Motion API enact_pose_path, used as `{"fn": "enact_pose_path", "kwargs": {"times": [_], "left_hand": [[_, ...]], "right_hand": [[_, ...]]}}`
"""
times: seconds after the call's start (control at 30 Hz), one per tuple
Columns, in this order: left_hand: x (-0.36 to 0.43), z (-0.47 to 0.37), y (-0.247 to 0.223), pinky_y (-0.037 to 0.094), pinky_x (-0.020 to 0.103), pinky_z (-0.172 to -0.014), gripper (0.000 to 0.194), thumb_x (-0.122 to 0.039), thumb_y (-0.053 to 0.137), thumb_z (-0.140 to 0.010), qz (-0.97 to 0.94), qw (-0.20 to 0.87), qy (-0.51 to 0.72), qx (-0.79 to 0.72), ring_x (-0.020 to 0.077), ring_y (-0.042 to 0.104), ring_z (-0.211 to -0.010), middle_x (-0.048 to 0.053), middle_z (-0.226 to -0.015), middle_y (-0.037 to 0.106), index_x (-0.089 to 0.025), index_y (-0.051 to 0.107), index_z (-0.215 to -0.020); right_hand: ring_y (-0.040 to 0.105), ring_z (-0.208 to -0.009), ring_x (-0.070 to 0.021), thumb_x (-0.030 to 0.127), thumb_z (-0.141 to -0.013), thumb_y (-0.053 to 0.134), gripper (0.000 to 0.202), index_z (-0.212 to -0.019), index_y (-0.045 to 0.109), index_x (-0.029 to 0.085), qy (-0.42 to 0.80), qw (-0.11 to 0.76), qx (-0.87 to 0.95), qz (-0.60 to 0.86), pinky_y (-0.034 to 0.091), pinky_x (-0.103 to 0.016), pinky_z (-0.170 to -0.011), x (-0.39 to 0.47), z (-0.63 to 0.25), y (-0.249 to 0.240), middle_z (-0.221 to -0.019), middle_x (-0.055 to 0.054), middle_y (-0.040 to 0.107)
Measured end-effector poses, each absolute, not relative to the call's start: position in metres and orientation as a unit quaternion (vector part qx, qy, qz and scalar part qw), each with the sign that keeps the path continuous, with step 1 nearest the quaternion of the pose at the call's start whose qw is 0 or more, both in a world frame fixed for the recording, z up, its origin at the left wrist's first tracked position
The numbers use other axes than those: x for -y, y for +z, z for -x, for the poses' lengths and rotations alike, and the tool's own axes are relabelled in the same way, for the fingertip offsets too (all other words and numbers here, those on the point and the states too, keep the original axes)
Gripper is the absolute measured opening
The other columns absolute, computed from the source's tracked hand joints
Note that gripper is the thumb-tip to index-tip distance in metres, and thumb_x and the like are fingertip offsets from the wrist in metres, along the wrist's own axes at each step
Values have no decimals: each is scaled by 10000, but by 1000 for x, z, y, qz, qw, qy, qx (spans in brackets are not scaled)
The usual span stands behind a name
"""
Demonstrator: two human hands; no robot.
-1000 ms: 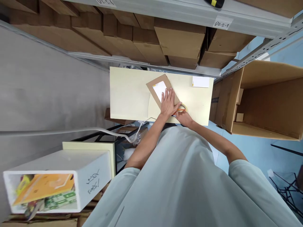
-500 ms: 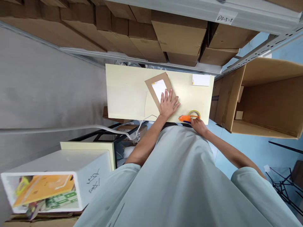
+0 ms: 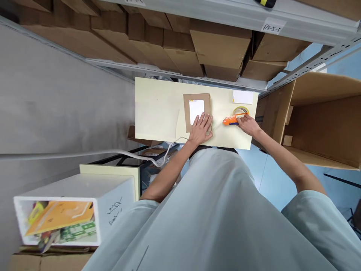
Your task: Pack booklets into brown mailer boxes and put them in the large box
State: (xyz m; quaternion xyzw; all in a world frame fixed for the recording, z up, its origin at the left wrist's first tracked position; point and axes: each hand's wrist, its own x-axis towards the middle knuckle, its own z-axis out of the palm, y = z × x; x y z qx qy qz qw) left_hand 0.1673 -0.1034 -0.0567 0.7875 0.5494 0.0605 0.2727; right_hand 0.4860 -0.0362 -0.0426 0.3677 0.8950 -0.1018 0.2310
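A small brown cardboard box with a white label lies on the cream table. My left hand rests on its lower right part, fingers spread. To the right, my right hand is closed on an orange tape dispenser that carries a roll of yellowish tape. A faint clear strip seems to run from the dispenser toward the box. Near the table's back right corner lies a stack of white labels.
Shelving with brown boxes spans the far side. A large open carton stands at the right. On the left are a white foam box holding packets and a white cable reaching the table's front edge.
The box has turned so its sides are nearly square with the table. My right hand and the tape dispenser have moved away from the table's front edge and slightly right.
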Motion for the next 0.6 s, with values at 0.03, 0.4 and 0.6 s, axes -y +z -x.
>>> {"fn": "enact_pose_path", "kwargs": {"times": [0.03,0.4,0.6], "left_hand": [[109,-163,-55,60,592,-1425,843,-339,540,-962,-789,273,58,-547,323,121,-1737,93,-1834,270,-170,322,-1759],[77,-171,-45,197,582,-1388,734,-476,370,-1104,-693,254,98,-667,383,293,-1680,205,-1747,428,-119,317,-1743],[34,-175,-64,-32,682,-1387,644,-525,345,-1122,-715,247,101,-646,357,7,-1746,72,-1860,216,-240,460,-1689]], "right_hand": [[718,-1022,-338,240,-1154,317,417,-1349,580,-19,-107,229,-900,-356,392,-441,-1063,31,-475,-44,-1109,-270,779],[733,-1039,-335,170,-1115,351,405,-1394,561,-34,-167,213,-904,-332,422,-445,-1032,43,-381,-66,-1168,-287,786],[728,-1033,-314,152,-1126,294,414,-1399,532,-47,-162,215,-902,-337,457,-428,-1048,62,-353,-66,-1128,-263,779]]}}
